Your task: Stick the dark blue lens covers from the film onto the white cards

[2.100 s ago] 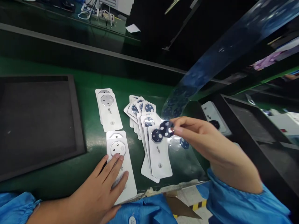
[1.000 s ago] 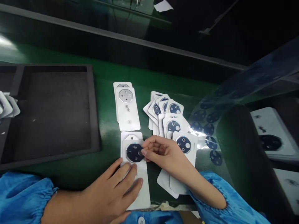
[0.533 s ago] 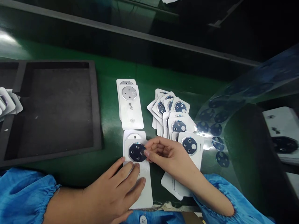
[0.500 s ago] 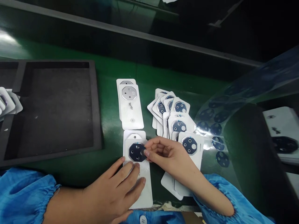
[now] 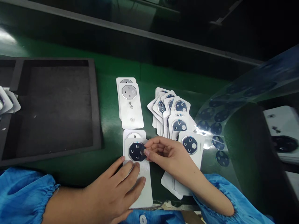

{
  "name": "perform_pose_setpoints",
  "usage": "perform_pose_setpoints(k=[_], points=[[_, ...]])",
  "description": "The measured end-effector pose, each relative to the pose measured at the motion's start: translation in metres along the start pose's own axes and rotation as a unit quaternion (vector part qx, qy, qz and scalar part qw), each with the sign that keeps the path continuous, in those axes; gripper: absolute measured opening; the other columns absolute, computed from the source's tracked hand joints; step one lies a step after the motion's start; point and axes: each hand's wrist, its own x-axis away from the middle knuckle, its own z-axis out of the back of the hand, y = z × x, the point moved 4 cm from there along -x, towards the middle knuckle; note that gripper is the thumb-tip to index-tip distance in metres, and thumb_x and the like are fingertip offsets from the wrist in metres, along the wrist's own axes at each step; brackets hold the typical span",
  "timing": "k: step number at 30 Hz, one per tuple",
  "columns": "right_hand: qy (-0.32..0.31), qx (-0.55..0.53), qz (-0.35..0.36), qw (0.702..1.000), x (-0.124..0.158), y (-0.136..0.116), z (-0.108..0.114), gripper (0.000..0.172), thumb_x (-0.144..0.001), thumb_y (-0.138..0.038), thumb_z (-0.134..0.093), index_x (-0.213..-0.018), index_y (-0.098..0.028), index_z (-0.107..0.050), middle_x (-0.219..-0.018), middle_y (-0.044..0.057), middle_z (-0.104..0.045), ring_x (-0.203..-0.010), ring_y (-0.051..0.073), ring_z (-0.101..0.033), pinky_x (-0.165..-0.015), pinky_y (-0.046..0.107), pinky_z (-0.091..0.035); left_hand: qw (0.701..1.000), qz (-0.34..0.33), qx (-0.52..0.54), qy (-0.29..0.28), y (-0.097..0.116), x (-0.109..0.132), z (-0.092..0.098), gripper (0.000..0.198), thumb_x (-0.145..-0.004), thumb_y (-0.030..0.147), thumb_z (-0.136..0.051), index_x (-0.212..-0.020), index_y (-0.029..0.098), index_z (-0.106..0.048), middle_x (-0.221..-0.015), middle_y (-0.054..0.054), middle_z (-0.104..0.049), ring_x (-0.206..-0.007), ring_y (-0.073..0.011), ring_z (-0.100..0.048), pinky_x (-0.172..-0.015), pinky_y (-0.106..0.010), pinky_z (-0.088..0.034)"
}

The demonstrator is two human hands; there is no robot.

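In front of me a white card [image 5: 146, 194] lies on a small stack, with a dark octagonal sticker [image 5: 135, 151] with small holes at its upper end. The fingers of my left hand [image 5: 116, 185] rest flat and slightly apart on the card, just below the octagon. Thumb and forefinger of my right hand [image 5: 163, 151] pinch the octagon's right edge; the fingertips partly cover that edge. I cannot tell how much of the sticker touches the card. Under my right wrist spreads a pile of white cards [image 5: 197, 155] with dark octagons.
Further back lie white cards [image 5: 132, 115] with silver octagons. A black divided tray [image 5: 97, 102] stands left, holding some cards [image 5: 15, 102]. A clear strip of dark octagonal stickers [image 5: 218, 143] curves up at right. More white cards [image 5: 280, 116] lie at the far right.
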Motion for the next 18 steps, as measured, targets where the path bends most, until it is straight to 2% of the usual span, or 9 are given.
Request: perform_pose_setpoints(k=[6, 9, 11, 13, 14, 15, 17, 18], points=[[0.004, 0.016, 0.01, 1.0, -0.001, -0.001, 0.0, 0.023, -0.079, -0.039, -0.077, -0.09, -0.02, -0.072, -0.078, 0.004, -0.074, -0.074, 0.017, -0.071, -0.07, 0.029, -0.06, 1.0, 0.011, 0.001, 0.006, 0.002, 0.0, -0.002, 0.062, -0.102, 0.057, -0.048, -0.146, 0.013, -0.052, -0.145, -0.016, -0.054, -0.131, -0.0354, -0.047, -0.112, -0.054, -0.036], [0.001, 0.027, 0.02, 0.999, -0.001, -0.001, 0.001, 0.021, -0.082, -0.038, -0.076, -0.091, -0.02, -0.071, -0.079, 0.004, -0.075, -0.075, 0.018, -0.072, -0.07, 0.029, -0.061, 0.999, 0.034, 0.005, -0.001, 0.004, 0.0, -0.004, 0.064, -0.1, 0.06, -0.053, -0.146, 0.015, -0.052, -0.147, -0.015, -0.053, -0.133, -0.0351, -0.045, -0.116, -0.055, -0.031], [0.002, 0.046, 0.044, 0.998, 0.001, 0.0, 0.0, 0.019, -0.085, -0.037, -0.074, -0.092, -0.02, -0.071, -0.08, 0.004, -0.075, -0.075, 0.018, -0.073, -0.069, 0.029, -0.062, 0.999, 0.044, 0.006, -0.003, 0.006, 0.001, -0.005, 0.066, -0.098, 0.061, -0.056, -0.146, 0.016, -0.051, -0.148, -0.014, -0.053, -0.134, -0.0347, -0.044, -0.118, -0.055, -0.027], [0.019, 0.102, 0.105, 0.989, 0.004, 0.0, -0.002, 0.013, -0.09, -0.032, -0.071, -0.093, -0.02, -0.07, -0.08, 0.003, -0.075, -0.073, 0.017, -0.073, -0.065, 0.027, -0.06, 0.999, 0.044, 0.002, -0.002, 0.008, 0.001, -0.007, 0.067, -0.098, 0.062, -0.056, -0.147, 0.017, -0.051, -0.149, -0.013, -0.053, -0.135, -0.0345, -0.043, -0.119, -0.055, -0.025], [0.037, 0.152, 0.157, 0.975, 0.006, -0.001, -0.004, 0.009, -0.093, -0.029, -0.068, -0.094, -0.019, -0.069, -0.079, 0.003, -0.074, -0.07, 0.016, -0.071, -0.063, 0.026, -0.059, 0.999, 0.045, -0.001, -0.001, 0.008, 0.002, -0.007, 0.067, -0.098, 0.062, -0.056, -0.147, 0.017, -0.051, -0.149, -0.013, -0.053, -0.135, -0.0347, -0.043, -0.12, -0.055, -0.023], [0.057, 0.217, 0.222, 0.949, 0.009, -0.004, -0.006, 0.007, -0.095, -0.025, -0.065, -0.096, -0.019, -0.068, -0.079, 0.003, -0.073, -0.069, 0.016, -0.07, -0.062, 0.027, -0.058, 0.999, 0.047, -0.003, 0.0, 0.008, 0.002, -0.008, 0.067, -0.098, 0.062, -0.056, -0.147, 0.017, -0.052, -0.149, -0.013, -0.053, -0.135, -0.0348, -0.043, -0.12, -0.055, -0.022], [0.097, 0.361, 0.349, 0.859, 0.016, -0.01, -0.013, 0.007, -0.098, -0.017, -0.061, -0.098, -0.015, -0.068, -0.081, 0.006, -0.071, -0.071, 0.018, -0.067, -0.063, 0.031, -0.055, 0.999, 0.049, -0.006, 0.003, 0.008, 0.002, -0.008, 0.065, -0.099, 0.061, -0.054, -0.147, 0.017, -0.052, -0.15, -0.013, -0.052, -0.135, -0.0348, -0.043, -0.121, -0.055, -0.019], [0.112, 0.422, 0.391, 0.81, 0.019, -0.012, -0.017, 0.008, -0.098, -0.015, -0.06, -0.098, -0.013, -0.068, -0.082, 0.008, -0.07, -0.073, 0.02, -0.065, -0.064, 0.033, -0.054, 0.999, 0.049, -0.007, 0.005, 0.009, 0.002, -0.009, 0.064, -0.099, 0.061, -0.054, -0.146, 0.017, -0.052, -0.15, -0.013, -0.052, -0.135, -0.0347, -0.043, -0.122, -0.055, -0.018]])
